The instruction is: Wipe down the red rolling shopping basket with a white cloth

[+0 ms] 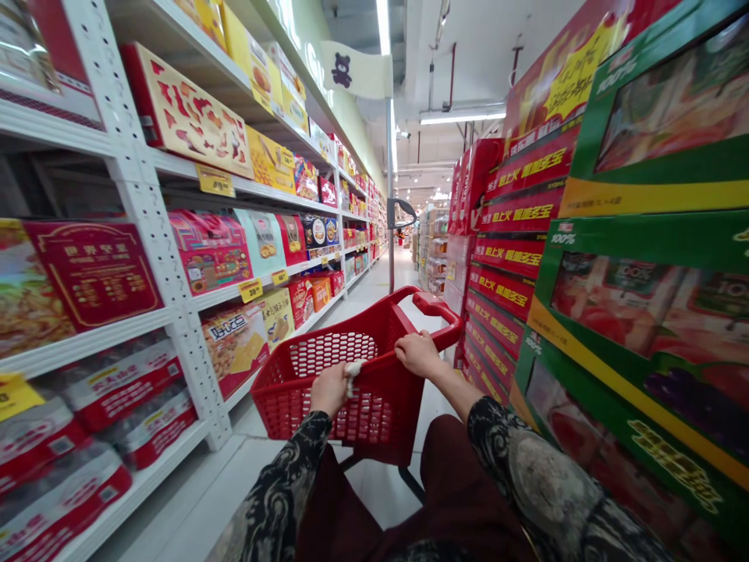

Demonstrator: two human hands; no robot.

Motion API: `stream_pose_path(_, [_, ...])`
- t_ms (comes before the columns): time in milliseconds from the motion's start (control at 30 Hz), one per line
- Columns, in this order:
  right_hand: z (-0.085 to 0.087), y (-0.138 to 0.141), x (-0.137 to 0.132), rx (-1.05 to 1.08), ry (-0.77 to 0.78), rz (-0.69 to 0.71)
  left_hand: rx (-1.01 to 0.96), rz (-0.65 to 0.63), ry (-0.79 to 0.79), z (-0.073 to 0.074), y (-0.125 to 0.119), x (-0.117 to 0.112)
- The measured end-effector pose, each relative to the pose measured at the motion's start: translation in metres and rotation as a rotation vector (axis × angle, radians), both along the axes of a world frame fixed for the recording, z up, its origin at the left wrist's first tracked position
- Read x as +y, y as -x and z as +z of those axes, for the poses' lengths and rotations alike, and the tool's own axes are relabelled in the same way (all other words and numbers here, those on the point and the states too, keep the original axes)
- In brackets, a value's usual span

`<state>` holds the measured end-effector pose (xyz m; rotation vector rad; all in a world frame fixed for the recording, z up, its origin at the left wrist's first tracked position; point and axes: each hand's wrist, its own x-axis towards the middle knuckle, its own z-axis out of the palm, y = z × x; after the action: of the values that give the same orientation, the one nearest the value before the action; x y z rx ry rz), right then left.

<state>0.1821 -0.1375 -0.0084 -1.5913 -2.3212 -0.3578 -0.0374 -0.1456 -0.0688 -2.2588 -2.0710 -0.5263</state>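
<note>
A red plastic shopping cart (pixel 328 375) with a mesh basket stands in front of me in a store aisle. My left hand (pixel 328 388) is closed over the basket's near rim, with a small white crumpled thing (pixel 353 370) pinched in its fingers. My right hand (pixel 417 353) is closed on the same rim further right, just below the red handle (pixel 436 306). Both sleeves are dark and patterned. The basket looks empty inside.
White shelves (pixel 146 226) with boxed and bagged snacks and yellow price tags run along the left. Stacked red cartons (pixel 509 265) and green cartons (pixel 644 297) wall the right side. A grey pole (pixel 391 195) stands ahead. The pale floor (pixel 380 289) runs far down the aisle.
</note>
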Motion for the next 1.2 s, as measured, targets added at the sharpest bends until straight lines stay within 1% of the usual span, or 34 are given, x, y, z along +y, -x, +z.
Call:
stream_pose_path(67, [0.001, -0.007, 0.004, 0.001, 0.007, -0.001, 0.021, 0.019, 0.003, -0.002, 0.006, -0.001])
stream_pose_path(167, [0.000, -0.014, 0.004, 0.007, 0.005, -0.006, 0.067, 0.105, 0.025, -0.006, 0.031, -0.002])
stream_pose_path(267, [-0.003, -0.015, -0.002, 0.018, -0.011, -0.010, 0.084, 0.172, 0.044, -0.010, 0.060, -0.002])
stream_pose_path(333, [-0.005, -0.013, -0.007, 0.023, -0.040, -0.012, 0.088, 0.189, 0.055, -0.012, 0.072, -0.001])
stream_pose_path(367, [-0.007, -0.012, -0.009, 0.024, -0.058, -0.014, 0.088, 0.194, 0.057, -0.013, 0.074, -0.001])
stream_pose_path(433, [-0.009, -0.011, -0.013, 0.023, -0.089, -0.023, 0.084, 0.203, 0.052, -0.012, 0.070, 0.000])
stream_pose_path(500, [-0.009, -0.011, -0.016, 0.022, -0.102, -0.031, 0.063, 0.194, 0.042, -0.011, 0.057, 0.000])
stream_pose_path(700, [-0.010, -0.010, -0.015, 0.028, -0.081, -0.054, 0.012, 0.046, 0.032, -0.003, 0.003, 0.004])
stream_pose_path(800, [-0.015, -0.004, -0.014, 0.037, -0.079, -0.079, -0.003, 0.001, 0.018, -0.001, -0.016, 0.005])
stream_pose_path(900, [-0.023, 0.003, -0.015, 0.041, -0.104, -0.062, -0.015, -0.016, 0.011, 0.000, -0.022, 0.004])
stream_pose_path(1033, [-0.032, 0.009, -0.019, 0.052, -0.140, -0.012, -0.021, -0.024, 0.016, 0.000, -0.021, 0.003])
stream_pose_path(1133, [-0.034, 0.014, -0.019, 0.045, -0.142, 0.013, -0.022, 0.004, 0.015, 0.000, -0.023, 0.005])
stream_pose_path(1200, [-0.034, 0.019, -0.018, 0.015, -0.126, 0.058, -0.023, 0.028, 0.016, 0.000, -0.026, 0.007])
